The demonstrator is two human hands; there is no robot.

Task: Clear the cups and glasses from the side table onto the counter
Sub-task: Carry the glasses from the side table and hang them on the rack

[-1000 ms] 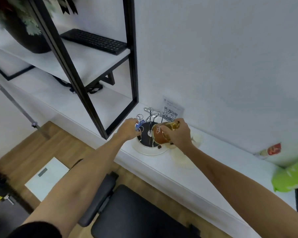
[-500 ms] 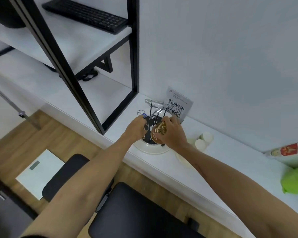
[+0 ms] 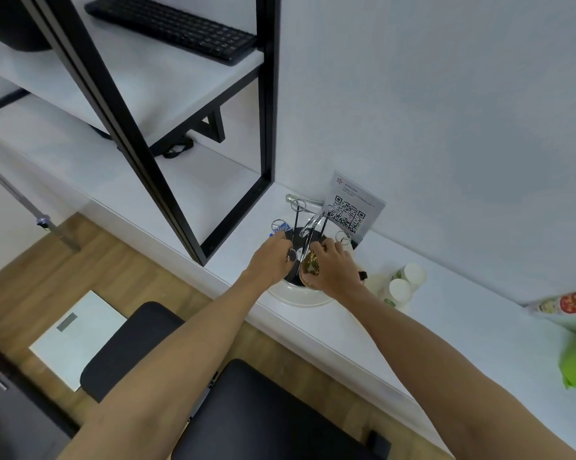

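The white worktop (image 3: pixel 429 330) carries a round rack (image 3: pixel 300 295) of wire pegs beside a QR-code card (image 3: pixel 353 210). Over the rack, the right hand (image 3: pixel 334 268) curls round an amber glass (image 3: pixel 310 270), which lies tilted under its fingers, low among the pegs. The left hand (image 3: pixel 270 260) rests just beside it at the rack's edge; whether that grip pinches anything cannot be told. Two small white cups (image 3: pixel 407 280) stand near the right wrist.
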